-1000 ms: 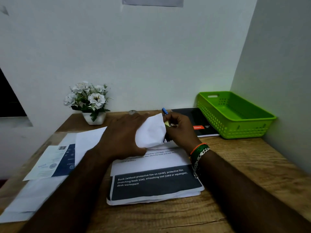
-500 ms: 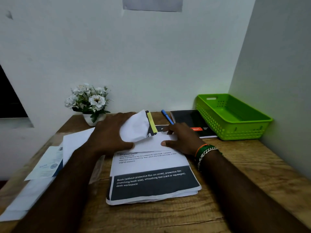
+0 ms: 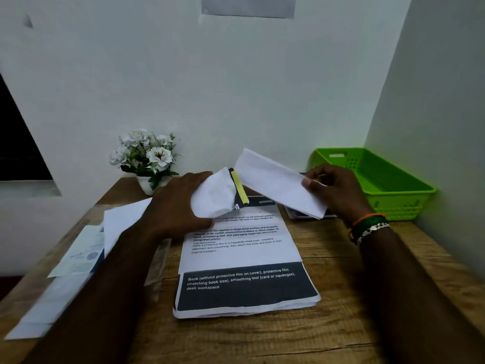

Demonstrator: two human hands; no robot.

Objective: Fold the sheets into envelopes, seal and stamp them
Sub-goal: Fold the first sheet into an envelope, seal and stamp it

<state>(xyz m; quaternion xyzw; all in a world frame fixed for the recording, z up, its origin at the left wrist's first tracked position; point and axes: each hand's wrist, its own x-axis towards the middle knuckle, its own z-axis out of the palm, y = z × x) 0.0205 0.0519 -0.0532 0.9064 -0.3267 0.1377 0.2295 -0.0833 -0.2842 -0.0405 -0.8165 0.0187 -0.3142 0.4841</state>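
- Centre frame, the left hand (image 3: 181, 203) grips the envelope (image 3: 214, 197), likely steadying its mouth.
- Right of centre, the right hand (image 3: 338, 191) pinches the folded sheet (image 3: 275, 181), angled towards that mouth, apparently for insertion.

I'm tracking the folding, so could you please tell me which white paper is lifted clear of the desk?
The folded sheet pinched in the right hand, held above the desk; the other papers lie lower.
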